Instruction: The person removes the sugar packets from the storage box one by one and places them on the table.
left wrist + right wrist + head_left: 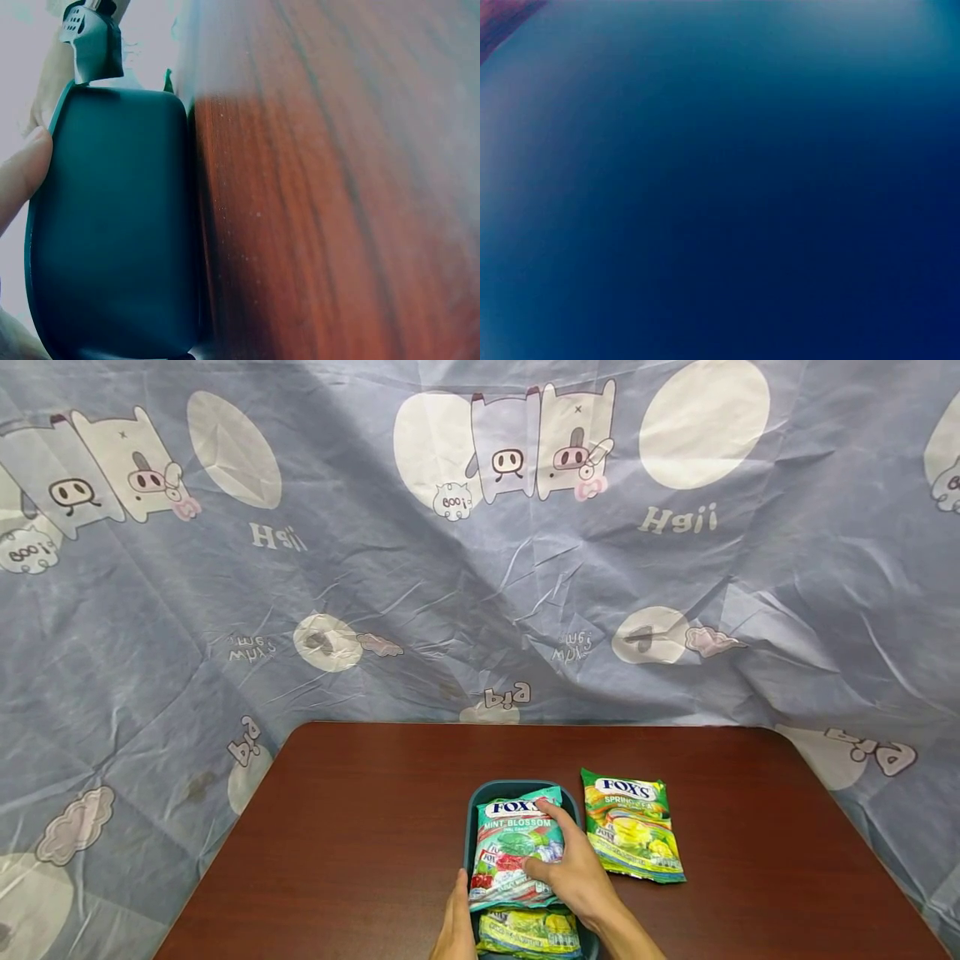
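Note:
A teal Fox's Mint Blossom candy bag (504, 843) lies face up in a dark teal tub (480, 789), in the head view. It covers part of a yellow-green candy bag (525, 932) in the near end. My right hand (581, 872) reaches over the tub's right side, its thumb and index finger spread on the teal bag's face; the other fingers are hidden. Against the tub's left side rests my left hand (456, 922), fingers extended. In the left wrist view, one of its digits touches the tub's rim. A blurred dark blue-teal surface fills most of the right wrist view.
To the right of the tub, a Fox's Spring Tea candy bag (632, 827) lies flat on the brown wooden table (360, 835). A grey-blue cartoon-printed cloth (465, 585) hangs behind the table and along its sides.

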`<act>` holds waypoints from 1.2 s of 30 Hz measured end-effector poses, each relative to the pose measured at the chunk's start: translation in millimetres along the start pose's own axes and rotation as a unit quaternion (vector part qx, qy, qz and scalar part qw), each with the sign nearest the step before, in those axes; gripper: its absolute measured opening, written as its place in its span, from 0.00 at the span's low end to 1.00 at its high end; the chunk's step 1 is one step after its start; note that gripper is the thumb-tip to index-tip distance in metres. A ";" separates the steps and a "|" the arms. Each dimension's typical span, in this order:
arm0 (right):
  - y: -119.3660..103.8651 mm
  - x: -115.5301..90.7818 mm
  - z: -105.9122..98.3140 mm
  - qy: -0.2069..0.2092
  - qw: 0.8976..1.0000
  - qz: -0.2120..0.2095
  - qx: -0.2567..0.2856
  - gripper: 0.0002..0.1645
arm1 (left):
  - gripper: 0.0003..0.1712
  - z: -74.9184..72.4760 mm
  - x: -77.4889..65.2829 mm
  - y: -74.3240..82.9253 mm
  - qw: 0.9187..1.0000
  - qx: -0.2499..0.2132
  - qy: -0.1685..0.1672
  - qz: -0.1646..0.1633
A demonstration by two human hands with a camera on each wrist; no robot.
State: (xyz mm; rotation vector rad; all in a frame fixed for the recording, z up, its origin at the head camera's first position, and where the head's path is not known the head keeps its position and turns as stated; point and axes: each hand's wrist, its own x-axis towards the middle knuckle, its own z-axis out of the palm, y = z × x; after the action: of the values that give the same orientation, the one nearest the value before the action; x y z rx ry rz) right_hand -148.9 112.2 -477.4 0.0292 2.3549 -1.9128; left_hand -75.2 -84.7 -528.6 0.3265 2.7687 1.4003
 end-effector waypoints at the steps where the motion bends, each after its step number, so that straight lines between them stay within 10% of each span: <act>1: 0.4 0.3 -0.1 -0.004 1.000 0.000 0.008 0.52 | 0.65 0.0 -0.1 -0.2 1.000 -0.001 -0.002 0.002; 12: 2.0 -2.7 -1.1 -0.013 0.999 -0.008 0.049 0.53 | 0.65 7.1 -1.2 1.8 0.999 0.024 0.039 -0.008; 19: -3.6 -4.5 -4.7 0.010 1.000 -0.014 -0.001 0.51 | 0.66 3.7 0.3 -0.5 1.000 -0.006 -0.002 0.003; 25: -5.5 -5.4 -10.1 0.004 0.999 -0.019 0.026 0.51 | 0.67 7.6 0.3 -3.6 0.997 0.045 0.054 0.022; 36: -17.0 -6.9 -29.0 -0.025 0.997 -0.029 0.070 0.50 | 0.73 -6.1 -1.1 4.0 0.996 -0.058 -0.058 -0.030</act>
State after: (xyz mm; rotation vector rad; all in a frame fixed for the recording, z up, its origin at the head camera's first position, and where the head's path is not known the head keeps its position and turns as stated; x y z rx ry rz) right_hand -145.5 137.4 -454.3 -0.0755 2.2096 -2.0754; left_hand -74.1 -87.5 -521.8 0.3081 2.5710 1.4714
